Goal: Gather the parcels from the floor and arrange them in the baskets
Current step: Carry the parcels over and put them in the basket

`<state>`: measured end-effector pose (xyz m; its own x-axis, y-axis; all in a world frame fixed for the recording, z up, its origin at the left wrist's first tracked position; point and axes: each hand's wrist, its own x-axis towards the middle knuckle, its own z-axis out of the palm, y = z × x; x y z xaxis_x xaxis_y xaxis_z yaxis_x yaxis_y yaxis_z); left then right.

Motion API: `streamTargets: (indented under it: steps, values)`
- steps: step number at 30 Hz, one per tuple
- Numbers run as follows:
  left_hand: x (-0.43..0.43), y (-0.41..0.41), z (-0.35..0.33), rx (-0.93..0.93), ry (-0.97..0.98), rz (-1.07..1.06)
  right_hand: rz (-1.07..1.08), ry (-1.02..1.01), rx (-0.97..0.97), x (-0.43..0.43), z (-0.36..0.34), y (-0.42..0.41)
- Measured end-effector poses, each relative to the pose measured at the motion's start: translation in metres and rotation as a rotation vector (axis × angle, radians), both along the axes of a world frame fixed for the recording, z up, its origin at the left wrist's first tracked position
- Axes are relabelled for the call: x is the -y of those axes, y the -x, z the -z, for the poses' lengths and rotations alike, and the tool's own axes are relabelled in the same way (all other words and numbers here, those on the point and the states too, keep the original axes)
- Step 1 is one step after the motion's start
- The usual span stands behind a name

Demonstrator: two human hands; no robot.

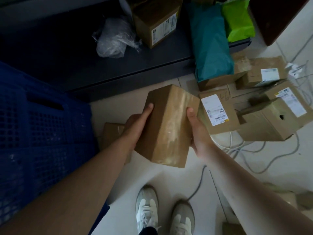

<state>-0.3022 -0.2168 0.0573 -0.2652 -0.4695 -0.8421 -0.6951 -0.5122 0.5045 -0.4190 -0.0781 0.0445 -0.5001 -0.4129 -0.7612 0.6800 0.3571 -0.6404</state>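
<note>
Firmly clasped on both long sides by left hand [137, 127] and right hand [197, 134]: oblong, tape-glossy cardboard parcel [168, 122], long axis pointing away, leaning slightly right.

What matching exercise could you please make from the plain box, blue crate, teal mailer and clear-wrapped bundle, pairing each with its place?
1 plain box
2 blue crate
3 teal mailer
4 clear-wrapped bundle

a left of the labelled box on the dark platform
b beside the green bag
c between left hand and right hand
d far left of view

Pairs: 1-c, 2-d, 3-b, 4-a
</note>
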Motion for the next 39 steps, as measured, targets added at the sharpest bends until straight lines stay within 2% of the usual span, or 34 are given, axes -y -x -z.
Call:
streamTargets:
  steps: [3, 5, 7, 9, 12, 14, 15, 17, 18, 19, 23, 26, 29, 31, 34, 36, 39]
  values:
    - [-0.003, -0.007, 0.008, 0.057, 0.180, -0.098, 0.049, -0.151, -0.261, -0.003, 0.015, 0.001]
    - [-0.008, -0.012, 0.018, -0.004, 0.187, -0.208, 0.038, -0.158, -0.369, -0.003, 0.022, 0.000]
    - [-0.011, -0.015, 0.026, -0.054, 0.178, -0.291, 0.003, -0.109, -0.289, 0.002, 0.021, -0.003]
    - [-0.008, -0.017, 0.033, -0.044, 0.150, -0.287, -0.042, -0.040, -0.110, 0.001, 0.024, -0.003]
    - [-0.001, -0.028, 0.050, -0.020, -0.136, -0.192, -0.016, 0.004, 0.030, -0.003, 0.022, -0.002]
    - [-0.004, -0.034, 0.042, -0.094, -0.202, -0.095, -0.027, -0.102, -0.145, -0.006, 0.029, -0.002]
    - [-0.005, -0.035, 0.040, -0.106, -0.201, -0.079, -0.010, -0.161, -0.326, -0.007, 0.034, -0.003]
    - [-0.009, -0.035, 0.042, -0.078, -0.125, -0.106, 0.071, -0.213, -0.599, -0.008, 0.037, -0.006]
    - [-0.014, -0.033, 0.043, -0.095, -0.062, -0.134, 0.067, -0.188, -0.638, -0.007, 0.039, -0.011]
    - [-0.019, -0.031, 0.045, -0.120, -0.009, -0.156, 0.032, -0.157, -0.630, -0.004, 0.038, -0.016]
    - [-0.033, -0.032, 0.061, -0.200, 0.131, -0.159, -0.116, -0.068, -0.403, -0.001, 0.039, -0.030]
    - [-0.036, -0.038, 0.076, -0.119, 0.261, -0.100, -0.160, -0.045, -0.304, -0.002, 0.051, -0.029]
    - [-0.035, -0.041, 0.089, 0.056, 0.120, -0.029, -0.133, -0.057, -0.169, -0.004, 0.074, -0.029]
    - [-0.036, -0.039, 0.104, 0.025, 0.043, -0.024, -0.144, -0.050, -0.094, -0.005, 0.094, -0.031]
    - [-0.047, -0.036, 0.144, -0.081, 0.112, -0.054, -0.190, -0.169, -0.192, -0.003, 0.136, -0.035]
    - [-0.060, -0.035, 0.170, -0.083, 0.174, -0.038, -0.191, -0.238, -0.242, -0.007, 0.173, -0.039]
    - [-0.078, -0.037, 0.191, -0.081, 0.200, 0.059, -0.227, -0.334, -0.352, -0.012, 0.192, -0.049]
